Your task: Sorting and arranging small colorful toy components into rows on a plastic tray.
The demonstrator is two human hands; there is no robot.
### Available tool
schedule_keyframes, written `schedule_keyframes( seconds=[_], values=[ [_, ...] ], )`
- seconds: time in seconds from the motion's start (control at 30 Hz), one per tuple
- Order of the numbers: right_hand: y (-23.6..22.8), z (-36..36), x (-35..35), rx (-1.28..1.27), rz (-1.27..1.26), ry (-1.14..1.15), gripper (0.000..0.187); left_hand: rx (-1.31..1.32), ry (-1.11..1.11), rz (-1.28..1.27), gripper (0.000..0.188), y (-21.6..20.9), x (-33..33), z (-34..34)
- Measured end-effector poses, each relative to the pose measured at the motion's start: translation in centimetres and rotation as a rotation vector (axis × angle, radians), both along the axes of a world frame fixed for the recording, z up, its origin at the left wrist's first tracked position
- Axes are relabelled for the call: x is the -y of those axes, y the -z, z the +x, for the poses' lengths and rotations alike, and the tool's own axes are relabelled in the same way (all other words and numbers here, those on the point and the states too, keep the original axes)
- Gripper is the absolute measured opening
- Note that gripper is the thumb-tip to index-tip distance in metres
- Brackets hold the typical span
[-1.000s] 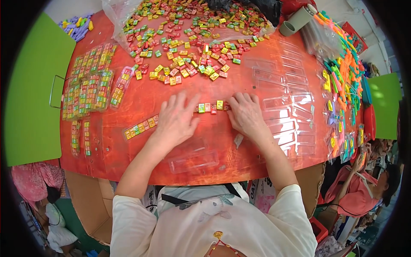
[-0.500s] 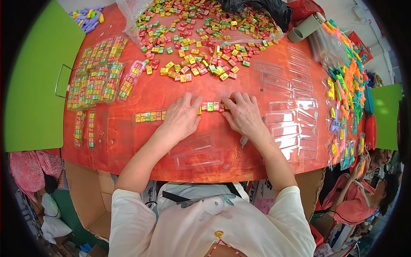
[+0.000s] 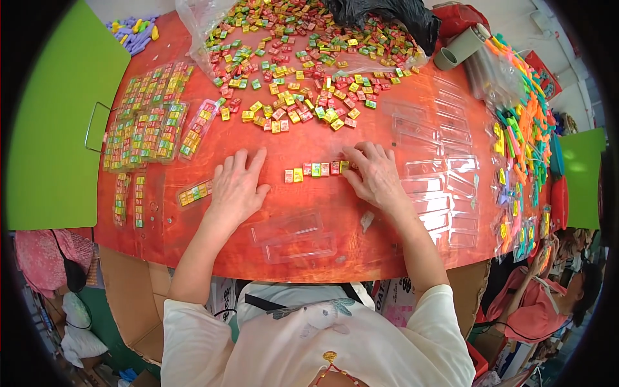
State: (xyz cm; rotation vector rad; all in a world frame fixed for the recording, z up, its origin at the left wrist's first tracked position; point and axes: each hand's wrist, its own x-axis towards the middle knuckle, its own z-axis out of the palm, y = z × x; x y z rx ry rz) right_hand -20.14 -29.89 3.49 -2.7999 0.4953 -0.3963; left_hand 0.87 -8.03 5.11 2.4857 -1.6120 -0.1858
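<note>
Small red, yellow and green boxes (image 3: 316, 169) form a short row on the red table. My right hand (image 3: 377, 174) is at the row's right end, thumb and forefinger closed around the last boxes. To the left, my left hand (image 3: 237, 182) lies over the right end of a clear narrow tray (image 3: 195, 193) filled with the same kind of boxes. Its fingers are stretched and the thumb stands apart. The tray sits at a slant, partly hidden by that hand. Two clear trays without boxes (image 3: 300, 246) lie between my forearms.
A loose heap of small boxes (image 3: 290, 97) spreads across the far side, beside a black plastic bag (image 3: 393, 19). Stacked filled trays (image 3: 145, 132) lie left. Clear trays (image 3: 429, 193) overlap at right, near colourful plastic pieces (image 3: 529, 135). Another person (image 3: 535, 300) sits at far right.
My left hand has moved left, away from the row, and the filled tray has shifted left and turned aslant. My right hand stays at the row's right end.
</note>
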Motion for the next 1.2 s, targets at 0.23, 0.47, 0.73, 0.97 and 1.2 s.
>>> schedule_keyframes(
  seconds=[0.23, 0.47, 0.73, 0.97, 1.2],
  values=[
    [-1.4, 0.8, -0.4, -0.012, 0.031, -0.022, 0.045, -0.187, 0.067, 0.000, 0.068, 0.2, 1.7, -2.0],
    [-0.5, 3.1, -2.5, -0.030, 0.043, -0.138, 0.050, -0.175, 0.076, 0.041, 0.058, 0.7, 3.4, -2.3],
    [0.1, 2.7, -2.1, 0.021, 0.119, -0.184, 0.051, -0.167, 0.109, 0.059, 0.053, 1.4, 3.7, -3.2],
    [-0.1, 0.7, -0.6, -0.080, 0.143, -0.072, 0.059, -0.171, 0.096, 0.001, 0.053, 1.1, 4.1, -3.8],
    [1.6, 1.7, -2.9, 0.061, 0.066, -0.134, 0.038, -0.154, 0.098, -0.073, 0.031, 2.3, 4.4, -4.3]
  ],
)
